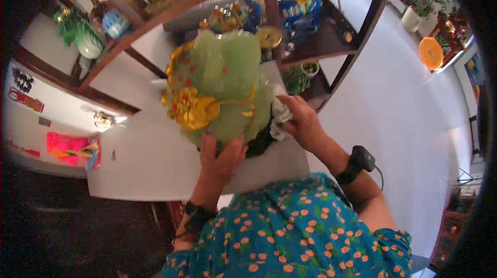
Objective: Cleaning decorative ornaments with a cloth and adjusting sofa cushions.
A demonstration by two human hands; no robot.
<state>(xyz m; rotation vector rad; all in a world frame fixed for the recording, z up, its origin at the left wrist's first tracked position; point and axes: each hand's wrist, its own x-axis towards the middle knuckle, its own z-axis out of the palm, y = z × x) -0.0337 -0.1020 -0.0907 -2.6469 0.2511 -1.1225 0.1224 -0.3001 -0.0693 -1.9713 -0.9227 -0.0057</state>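
A large pale green carved stone ornament (233, 60), with gold figures and red spots, stands on a dark base (261, 145) upon a light-coloured surface. My left hand (222, 155) lies against its lower front, fingers spread, without closing round it. On the right side, my right hand (301, 120) grips a crumpled white cloth or tissue (281, 116) between thumb and fingers. The cloth is against or very near the ornament's right edge; the exact contact is hidden. A gold dragon-like figure (192, 109) projects from the ornament's left front.
Close behind rises a dark wooden display shelf (318, 50). It bears a blue horse figurine (301, 8), a gold disc (268, 37) and a green-and-white cabbage ornament (88, 43). A potted plant (299, 79) occupies a lower shelf. A pink packet (70, 148) lies at left.
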